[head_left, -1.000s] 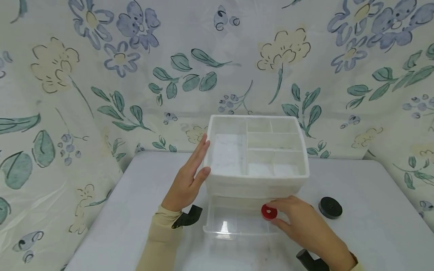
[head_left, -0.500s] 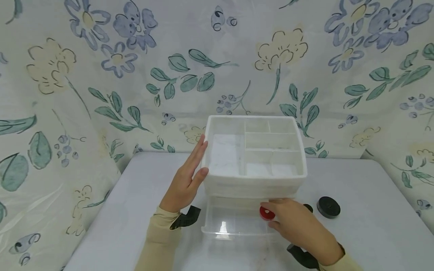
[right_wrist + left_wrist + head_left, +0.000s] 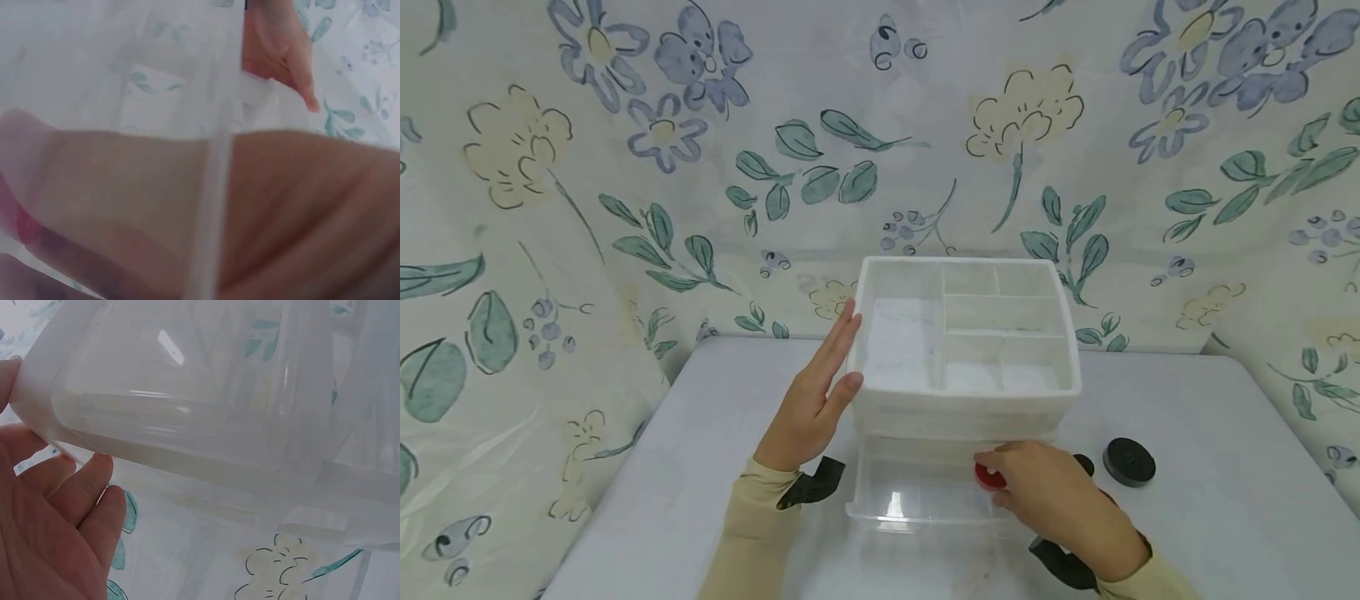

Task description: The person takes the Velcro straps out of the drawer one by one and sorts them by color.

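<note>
The white box [image 3: 962, 418] has its clear drawer [image 3: 917, 492] out at six o'clock; the left hand [image 3: 808, 408], fingers straight, rests against the box's nine o'clock side. The right hand [image 3: 1048, 496] pinches a red ring [image 3: 988, 481] at the drawer's three o'clock end, apparently setting it inside, which calls for a gentle release. No readable writing shows.

Left grip [image 3: 807, 408] with fingers [image 3: 838, 348] extended, thumb [image 3: 841, 393] apart, right grip [image 3: 1054, 500] pinching, forearms [image 3: 754, 542] sleeved

A red ring [image 3: 988, 479] is held inside the open clear drawer [image 3: 917, 487].
</note>
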Tool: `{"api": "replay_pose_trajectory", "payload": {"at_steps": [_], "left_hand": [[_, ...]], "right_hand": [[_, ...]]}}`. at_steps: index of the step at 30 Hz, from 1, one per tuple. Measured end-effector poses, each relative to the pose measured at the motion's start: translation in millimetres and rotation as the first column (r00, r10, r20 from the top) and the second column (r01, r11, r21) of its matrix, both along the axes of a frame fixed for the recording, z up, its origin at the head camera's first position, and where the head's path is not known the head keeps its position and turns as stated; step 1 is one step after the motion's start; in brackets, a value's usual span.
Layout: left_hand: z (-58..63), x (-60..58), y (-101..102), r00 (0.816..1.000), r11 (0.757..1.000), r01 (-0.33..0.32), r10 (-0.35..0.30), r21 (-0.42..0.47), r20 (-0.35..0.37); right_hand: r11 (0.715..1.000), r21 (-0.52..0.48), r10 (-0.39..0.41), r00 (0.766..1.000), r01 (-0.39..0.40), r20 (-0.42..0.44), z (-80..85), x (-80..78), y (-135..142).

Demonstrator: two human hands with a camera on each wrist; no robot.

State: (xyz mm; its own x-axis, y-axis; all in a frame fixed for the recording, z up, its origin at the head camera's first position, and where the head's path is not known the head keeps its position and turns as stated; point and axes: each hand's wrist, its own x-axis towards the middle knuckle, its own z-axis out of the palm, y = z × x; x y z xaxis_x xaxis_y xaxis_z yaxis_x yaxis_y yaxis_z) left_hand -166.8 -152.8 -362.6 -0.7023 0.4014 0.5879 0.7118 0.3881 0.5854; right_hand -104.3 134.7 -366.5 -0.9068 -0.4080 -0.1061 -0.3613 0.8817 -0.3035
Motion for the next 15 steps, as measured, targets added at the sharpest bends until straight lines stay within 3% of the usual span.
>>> {"api": "replay_pose_trajectory", "payload": {"at_steps": [7,15], "left_hand": [[2.1,2.3,1.1,1.000,1.000,-0.005,0.005,-0.001,0.002],[2.0,2.6,0.8,1.000,1.000,-0.004,0.004,0.003,0.002]], "right_hand": [[1.000,0.025,-0.012,0.995,0.015,-0.101,-3.4,2.9,-2.1],[1.000,0.017,0.003,0.993,-0.001,-0.121,-4.3,2.1,-1.8]]}}
